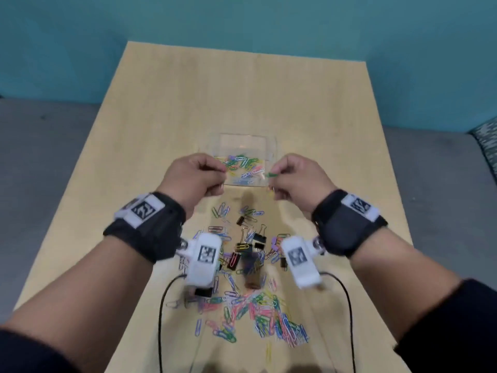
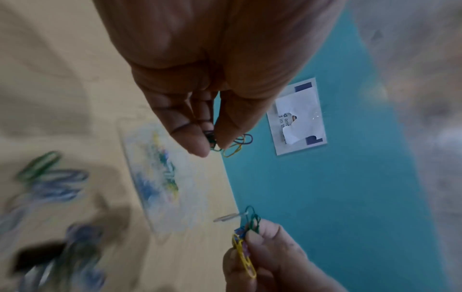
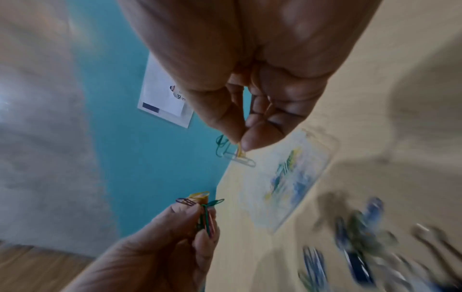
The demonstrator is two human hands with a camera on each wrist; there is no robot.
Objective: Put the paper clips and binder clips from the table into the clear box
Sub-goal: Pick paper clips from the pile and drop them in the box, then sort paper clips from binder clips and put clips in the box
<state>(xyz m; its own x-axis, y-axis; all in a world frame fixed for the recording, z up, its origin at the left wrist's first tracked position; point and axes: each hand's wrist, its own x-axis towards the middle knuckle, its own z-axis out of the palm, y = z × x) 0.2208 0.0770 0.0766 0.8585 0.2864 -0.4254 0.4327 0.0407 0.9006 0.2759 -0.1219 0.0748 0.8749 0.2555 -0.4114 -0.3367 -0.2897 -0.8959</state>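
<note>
The clear box [image 1: 271,146] stands mid-table with several coloured paper clips [image 1: 243,165] lying in it. My left hand [image 1: 219,175] hovers over the box's near left edge and pinches a small bunch of clips [image 2: 237,144] between thumb and fingers. My right hand [image 1: 273,179] is at the near right edge, pinching green, yellow and silver clips [image 3: 235,156]. More loose paper clips [image 1: 266,316] and black binder clips [image 1: 258,239] lie scattered on the table nearer to me.
The wooden table [image 1: 188,103] meets a teal wall [image 1: 242,17] at the back. A white paper sign [image 2: 297,116] hangs on that wall. Black cables [image 1: 161,319] run from the wrist cameras over the near table edge.
</note>
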